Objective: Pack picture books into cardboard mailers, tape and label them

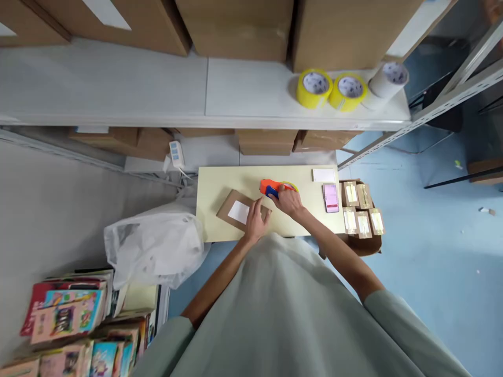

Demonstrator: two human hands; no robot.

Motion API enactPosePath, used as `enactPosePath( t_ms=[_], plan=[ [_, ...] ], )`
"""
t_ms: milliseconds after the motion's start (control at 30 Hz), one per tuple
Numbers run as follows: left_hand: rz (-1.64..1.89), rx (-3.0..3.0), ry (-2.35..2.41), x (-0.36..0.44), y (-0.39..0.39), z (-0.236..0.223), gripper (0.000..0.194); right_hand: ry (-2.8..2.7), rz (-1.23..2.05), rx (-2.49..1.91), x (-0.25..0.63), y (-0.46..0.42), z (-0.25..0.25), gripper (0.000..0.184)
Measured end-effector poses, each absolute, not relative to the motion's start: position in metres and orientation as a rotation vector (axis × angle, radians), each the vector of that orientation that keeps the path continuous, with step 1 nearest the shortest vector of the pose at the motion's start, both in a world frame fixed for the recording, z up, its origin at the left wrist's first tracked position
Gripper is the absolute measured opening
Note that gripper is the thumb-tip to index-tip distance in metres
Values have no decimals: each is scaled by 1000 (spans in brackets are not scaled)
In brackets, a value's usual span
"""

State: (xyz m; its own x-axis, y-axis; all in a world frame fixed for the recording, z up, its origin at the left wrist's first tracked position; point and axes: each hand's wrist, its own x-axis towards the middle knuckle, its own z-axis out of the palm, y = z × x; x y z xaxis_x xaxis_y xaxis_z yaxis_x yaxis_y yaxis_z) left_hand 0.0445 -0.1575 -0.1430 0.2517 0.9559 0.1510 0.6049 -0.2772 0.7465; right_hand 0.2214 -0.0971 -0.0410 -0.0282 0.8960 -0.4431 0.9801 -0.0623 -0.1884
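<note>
A small brown cardboard parcel (227, 208) with a blank white label (239, 211) lies at an angle on the cream table. At the parcel's right end, my left hand (256, 222) grips it, thumb and fingers apart across the cardboard. My right hand (288, 200) is wrapped round an orange and blue tape dispenser (269, 186). A roll of yellow tape shows partly behind that hand. The dispenser is just above and right of the parcel; whether its tape touches the cardboard I cannot tell.
On the cream table (310, 222) are a phone (330, 198) and a white stack (323, 175). A carton (365, 248) of taped parcels stands right. Tape rolls (314, 88) sit on the shelf (157, 89). At left are a plastic bag (157, 248) and piled books (66, 314).
</note>
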Motion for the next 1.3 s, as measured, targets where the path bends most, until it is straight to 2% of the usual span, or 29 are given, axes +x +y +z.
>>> enactPosePath(
  t_ms=[167, 400, 533, 667, 867, 1000, 1100, 1200, 1300],
  plan=[
    [1143, 2111, 1255, 35, -86, -74, 50, 2001, -535, 2308, 203, -75, 34, 63],
    [1420, 2284, 1026, 22, 38, 30, 51, 2211, -166, 2466, 170, 19, 131, 61],
    [1487, 2307, 998, 1, 81, 71, 53, 2406, -46, 2304, 161, 82, 143, 54],
    [1510, 2321, 1033, -29, 85, 85, 50, 2390, -7, 2235, 154, 124, 128, 57],
    [1361, 2349, 1137, -66, 62, 54, 50, 2386, -25, 2241, 149, 140, 104, 54],
    [1186, 2302, 1225, -84, 39, -2, 48, 2488, 67, 2394, 154, 108, 88, 53],
    [994, 2194, 1310, -97, 18, -56, 44, 2512, 65, 2646, 163, 48, 52, 56],
    [756, 2039, 1413, -108, 0, -104, 38, 2284, -254, 2924, 168, -36, -13, 56],
    [493, 1904, 1518, -111, -9, -136, 35, 1735, -736, 3120, 162, -118, -81, 57]
  ],
)
